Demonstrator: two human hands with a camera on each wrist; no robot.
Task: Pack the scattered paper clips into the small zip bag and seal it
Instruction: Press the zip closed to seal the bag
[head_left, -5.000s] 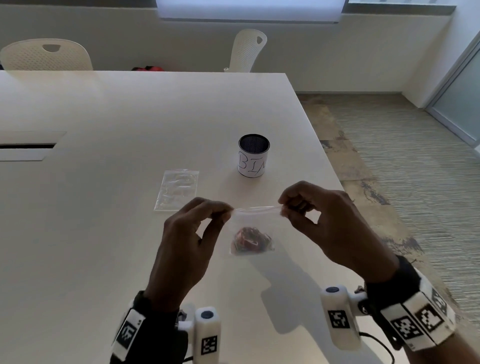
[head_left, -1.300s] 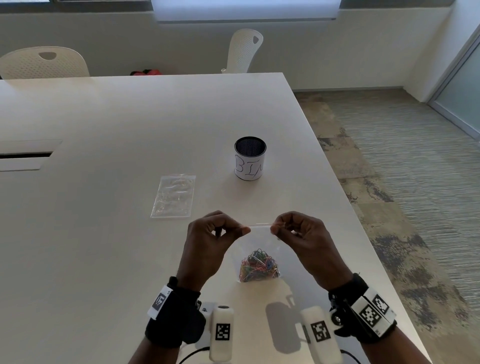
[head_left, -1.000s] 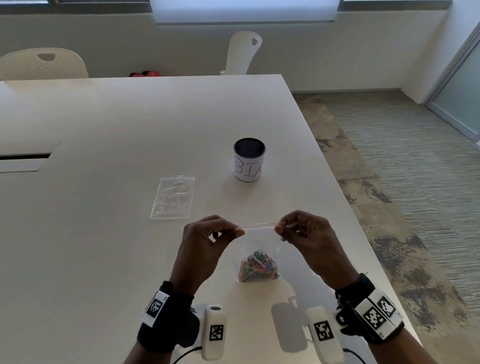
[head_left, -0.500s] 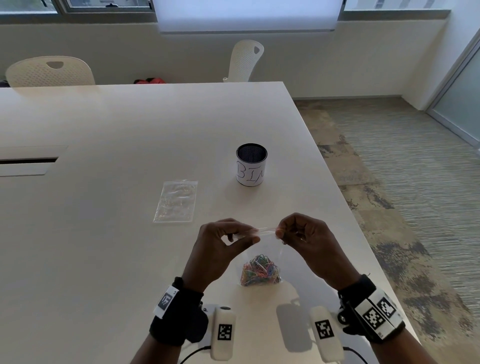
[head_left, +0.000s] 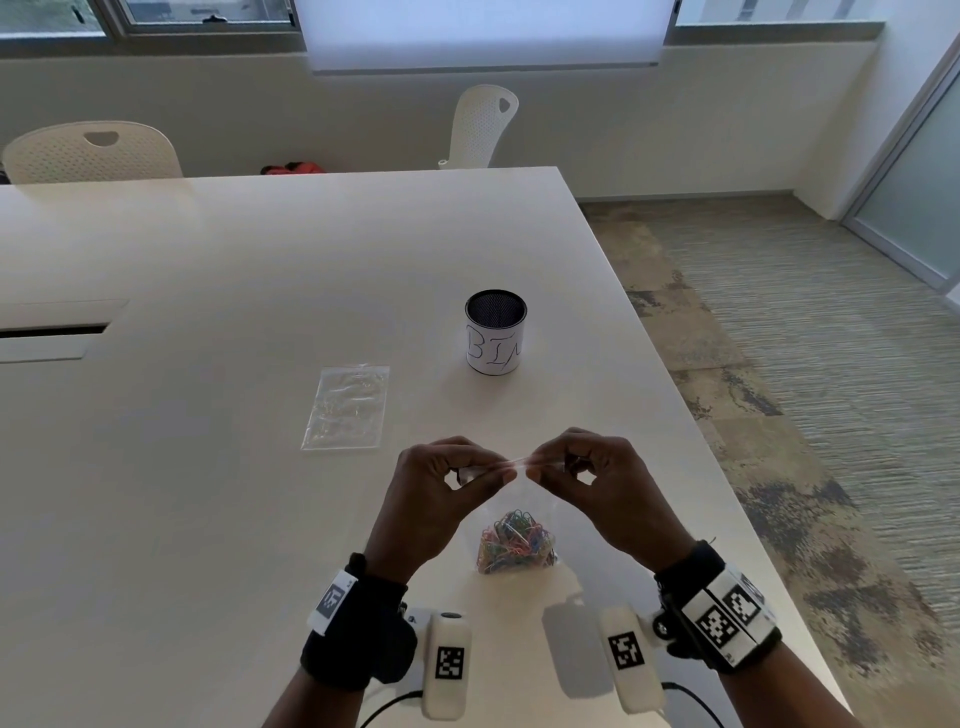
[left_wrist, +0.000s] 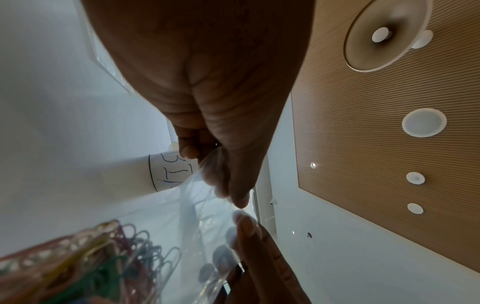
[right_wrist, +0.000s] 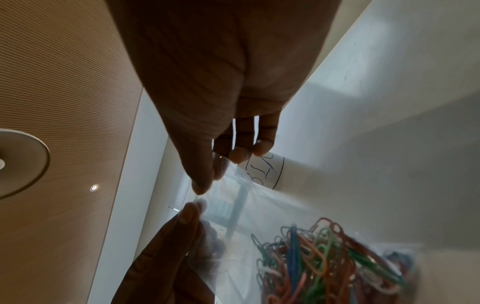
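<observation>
A small clear zip bag (head_left: 511, 499) hangs upright above the table's near edge, with a heap of coloured paper clips (head_left: 514, 543) in its bottom. Both hands pinch its top strip. My left hand (head_left: 498, 470) pinches the strip from the left, and my right hand (head_left: 537, 467) pinches it from the right, the fingertips almost meeting at the middle. In the left wrist view the thumb and fingers (left_wrist: 233, 193) squeeze the plastic (left_wrist: 192, 205) with the clips (left_wrist: 98, 265) below. The right wrist view shows the same pinch (right_wrist: 200, 185) above the clips (right_wrist: 324, 263).
A black mesh cup with a white label (head_left: 494, 332) stands beyond the hands. Another clear zip bag (head_left: 348, 408) lies flat to the left. The table's right edge (head_left: 727, 483) runs close by the right hand. Two white chairs (head_left: 93, 153) stand at the far side.
Over the last second the two hands have slid toward each other along the bag's top strip, closing the gap. The bag and clips hang in about the same place.
</observation>
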